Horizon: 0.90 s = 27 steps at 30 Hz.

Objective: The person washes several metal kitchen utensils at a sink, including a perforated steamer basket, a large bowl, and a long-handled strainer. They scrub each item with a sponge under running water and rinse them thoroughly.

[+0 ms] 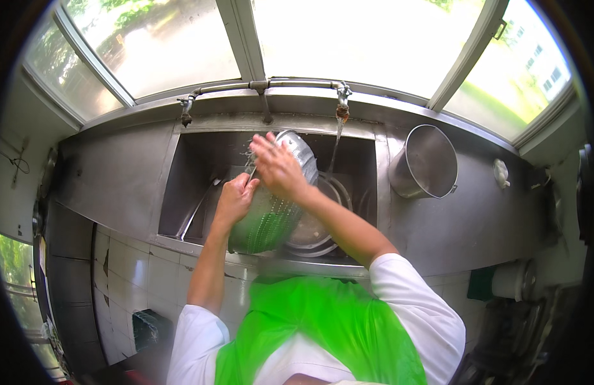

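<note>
A metal colander (266, 224) with rows of small holes is tilted on its side over the steel sink (172, 186). My left hand (236, 197) is closed on its rim, with the thumb up. Across the colander's upper part lies my right hand (278, 168), its fingers stretched out and slightly blurred. Pale drops or bits show in the air just left of the right fingertips. Partly behind the colander, round metal basins (323, 237) sit in the sink. A thin stream of water runs into the sink from the right tap (342, 106).
A long-handled metal utensil (195, 208) leans in the sink's left side. The left tap (186, 112) shows no stream. On the right counter stand a tall metal pot (425, 163) and a crumpled white item (501, 173). A window frame (245, 45) rises behind the pipe.
</note>
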### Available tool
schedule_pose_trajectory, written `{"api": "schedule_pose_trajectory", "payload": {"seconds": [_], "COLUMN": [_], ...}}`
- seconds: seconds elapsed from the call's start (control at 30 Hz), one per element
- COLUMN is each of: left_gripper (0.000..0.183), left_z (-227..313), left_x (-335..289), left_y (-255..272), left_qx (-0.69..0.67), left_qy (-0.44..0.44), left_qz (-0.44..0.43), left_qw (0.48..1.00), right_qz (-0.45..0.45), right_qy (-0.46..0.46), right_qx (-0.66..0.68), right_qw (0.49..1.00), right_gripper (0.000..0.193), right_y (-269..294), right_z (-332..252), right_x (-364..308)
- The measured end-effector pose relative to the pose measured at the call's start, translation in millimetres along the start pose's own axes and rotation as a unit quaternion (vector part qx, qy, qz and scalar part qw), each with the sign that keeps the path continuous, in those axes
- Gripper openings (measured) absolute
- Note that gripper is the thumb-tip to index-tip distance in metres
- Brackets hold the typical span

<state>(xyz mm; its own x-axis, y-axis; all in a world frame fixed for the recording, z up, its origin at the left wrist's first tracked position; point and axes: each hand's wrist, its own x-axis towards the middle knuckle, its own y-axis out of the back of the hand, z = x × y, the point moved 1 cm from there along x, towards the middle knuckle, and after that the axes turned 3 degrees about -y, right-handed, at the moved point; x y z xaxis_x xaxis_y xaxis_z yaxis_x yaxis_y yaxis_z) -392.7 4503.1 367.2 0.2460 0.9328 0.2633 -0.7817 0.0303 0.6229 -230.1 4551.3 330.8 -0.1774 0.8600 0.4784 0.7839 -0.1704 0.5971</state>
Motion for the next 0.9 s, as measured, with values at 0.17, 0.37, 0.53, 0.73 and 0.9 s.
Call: {"api": "schedule_pose_trajectory", "payload": {"seconds": [0.17, 0.37, 0.53, 0.73, 0.9], "left_gripper": [0.033, 0.035, 0.041, 0.040, 0.027], "left_z": [52.2, 19.2, 40.9, 9.4, 20.9], "left_x": [-25.7, -27.5, -6.2, 7.2, -4.6], "left_y": [52.0, 90.3, 52.3, -32.2, -57.8], "left_qx": [-0.001, -0.259, -0.471, -0.477, -0.314], "left_qy": [-0.045, 0.013, 0.086, 0.201, 0.134], "left_qz": [-0.031, 0.095, 0.262, 0.380, 0.224], "left_qw": [0.998, 0.961, 0.838, 0.767, 0.913], "right_qz": [-0.087, -0.019, 0.092, 0.210, 0.055], "right_qy": [-0.496, -0.428, -0.420, -0.342, 0.063], "right_qx": [0.492, 0.585, 0.651, 0.321, -0.008], "right_qw": [0.710, 0.689, 0.626, 0.858, 0.996], "right_gripper": [0.036, 0.041, 0.043, 0.043, 0.031], "right_y": [42.5, 15.2, -33.8, -16.9, 28.0], "right_z": [169.3, 135.7, 158.7, 46.8, -49.2], "right_x": [40.6, -38.4, -119.1, -152.7, -64.3]}}
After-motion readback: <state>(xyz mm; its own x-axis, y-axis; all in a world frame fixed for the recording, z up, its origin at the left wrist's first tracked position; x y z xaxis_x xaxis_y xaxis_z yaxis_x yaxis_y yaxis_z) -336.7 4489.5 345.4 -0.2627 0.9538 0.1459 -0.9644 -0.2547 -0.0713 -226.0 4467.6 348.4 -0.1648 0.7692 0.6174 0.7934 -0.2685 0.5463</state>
